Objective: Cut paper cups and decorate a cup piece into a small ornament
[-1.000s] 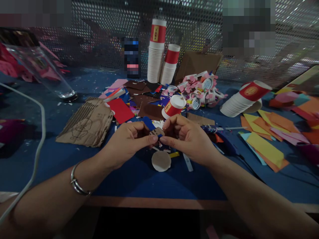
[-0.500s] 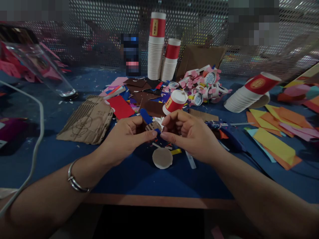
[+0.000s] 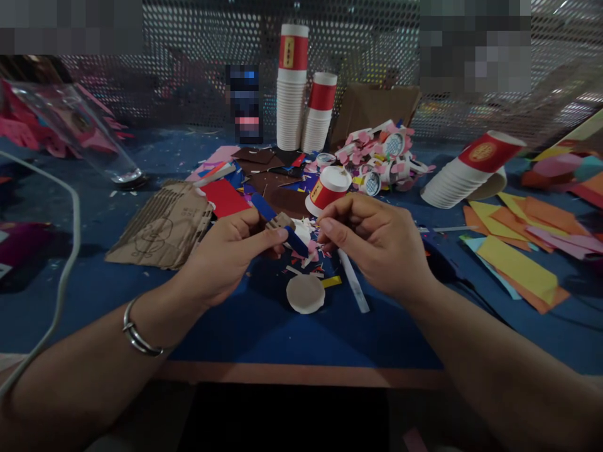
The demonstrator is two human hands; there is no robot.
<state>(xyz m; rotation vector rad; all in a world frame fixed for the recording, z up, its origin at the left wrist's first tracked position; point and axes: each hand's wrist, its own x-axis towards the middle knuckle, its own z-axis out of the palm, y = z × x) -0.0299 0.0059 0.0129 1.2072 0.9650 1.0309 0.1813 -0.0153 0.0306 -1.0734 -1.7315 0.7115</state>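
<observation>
My left hand [image 3: 230,251] pinches a small piece of corrugated cardboard [image 3: 281,221] between thumb and fingers. A blue paper strip [image 3: 296,241] runs along it, with ends sticking out on both sides. Just to the right, my right hand [image 3: 377,245] is closed, thumb against bent fingers, apart from the blue strip. Whatever its fingertips hold, if anything, is hidden. Below the hands lies a round pale disc [image 3: 305,294], with a yellow scrap [image 3: 331,281] beside it. A long whitish translucent strip [image 3: 354,285] lies under the right hand.
A red-and-white paper cup [image 3: 328,190] stands upside down beyond my hands. Cup stacks [image 3: 291,113] rise behind it, near pink-and-white paper pieces [image 3: 377,150]. Flattened cardboard [image 3: 157,226] lies left, coloured paper [image 3: 518,270] right. A dark blue corded tool [image 3: 440,260] is partly hidden behind my right hand.
My hands have moved apart; the right hand has drawn away from the blue strip. The strip's lower end now shows beyond my left thumb. The view has shifted slightly.
</observation>
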